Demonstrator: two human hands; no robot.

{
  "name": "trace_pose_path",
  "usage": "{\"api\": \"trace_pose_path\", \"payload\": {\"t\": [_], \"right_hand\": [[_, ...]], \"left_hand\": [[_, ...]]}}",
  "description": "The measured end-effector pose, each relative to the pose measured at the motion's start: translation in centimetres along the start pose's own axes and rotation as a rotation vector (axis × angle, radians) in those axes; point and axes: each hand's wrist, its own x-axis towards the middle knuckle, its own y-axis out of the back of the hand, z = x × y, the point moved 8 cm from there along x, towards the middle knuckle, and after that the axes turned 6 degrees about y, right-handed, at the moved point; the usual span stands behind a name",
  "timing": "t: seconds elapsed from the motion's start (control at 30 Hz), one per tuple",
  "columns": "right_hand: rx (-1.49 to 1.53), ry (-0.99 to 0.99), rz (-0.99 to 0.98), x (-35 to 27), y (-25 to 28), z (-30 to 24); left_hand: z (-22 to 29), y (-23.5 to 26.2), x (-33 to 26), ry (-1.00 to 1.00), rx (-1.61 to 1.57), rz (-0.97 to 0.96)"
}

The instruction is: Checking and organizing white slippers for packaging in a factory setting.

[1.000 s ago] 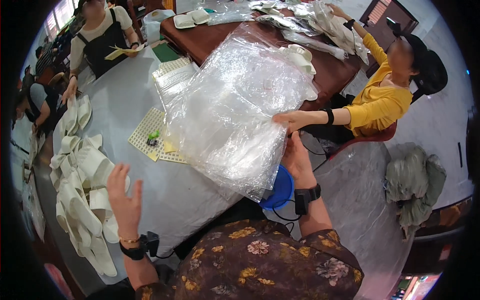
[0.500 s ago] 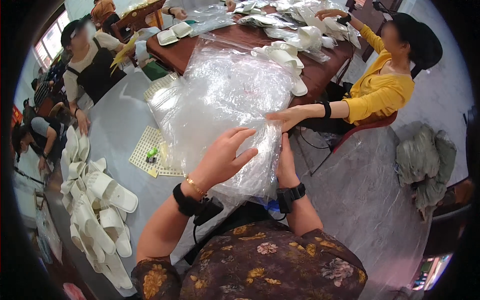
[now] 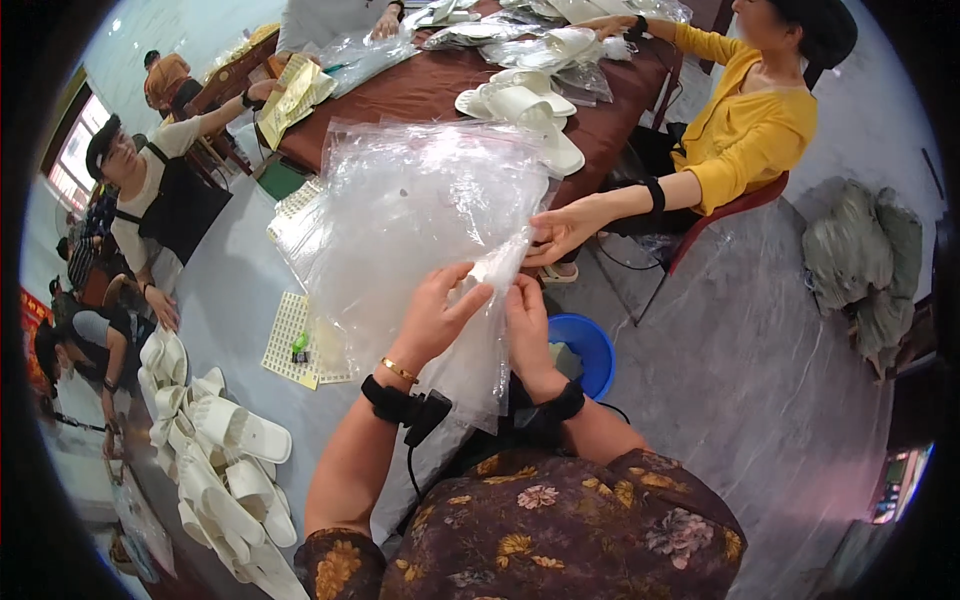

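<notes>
A thick stack of clear plastic bags [image 3: 400, 220] lies in front of me, its right edge lifted and gathered. My left hand [image 3: 438, 312] is on top of the stack, thumb and fingers closed on a fold near that edge. On the outer side, my right hand [image 3: 530, 335] pinches the edge of the bags with curled fingers. Just beyond it, the hand [image 3: 572, 230] of a co-worker in a yellow top touches the same edge. Partly beneath the stack's left side is a yellow-backed sticker sheet [image 3: 290, 340] with a small green-and-black item [image 3: 300, 347] on it.
White slippers [image 3: 235, 470] are heaped on the grey table [image 3: 225, 300] at left. More white slippers [image 3: 525, 110] and bagged ones cover the brown table [image 3: 345, 115] ahead. A blue bucket [image 3: 597, 355] stands right of my hands. Another person at left holds yellow sheets [image 3: 290, 105].
My left hand has gone from spread fingers to closing on the bags' edge. My right hand now pinches that edge, which has lifted. The blue bucket shows more. A person at left has reached forward with yellow sheets.
</notes>
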Motion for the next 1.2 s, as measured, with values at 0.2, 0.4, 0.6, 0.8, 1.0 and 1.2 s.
{"api": "trace_pose_path", "payload": {"t": [0.2,0.4,0.6,0.8,1.0,1.2], "right_hand": [[0.106,0.000,-0.232,-2.1,-3.9,-3.7],[0.326,-0.252,-0.262,-0.8,-4.4,-1.8],[0.197,-0.184,-0.421,-1.3,-6.7,-4.3],[0.239,0.008,-0.586,-3.5,-11.0,-6.9],[-0.007,0.036,-0.843,-6.1,-15.3,-5.1],[0.184,0.111,-0.948,-8.5,-17.9,-6.0]], "left_hand": [[-0.8,0.7,-0.2,0.018,-0.020,-0.025],[2.0,2.0,-1.8,-0.115,0.164,0.086],[4.2,4.5,-2.9,0.021,0.249,0.091],[6.1,8.4,-5.8,0.041,0.134,0.205],[4.8,13.3,-11.2,0.037,0.213,0.263],[2.6,15.0,-13.3,-0.006,0.254,0.569]]}}
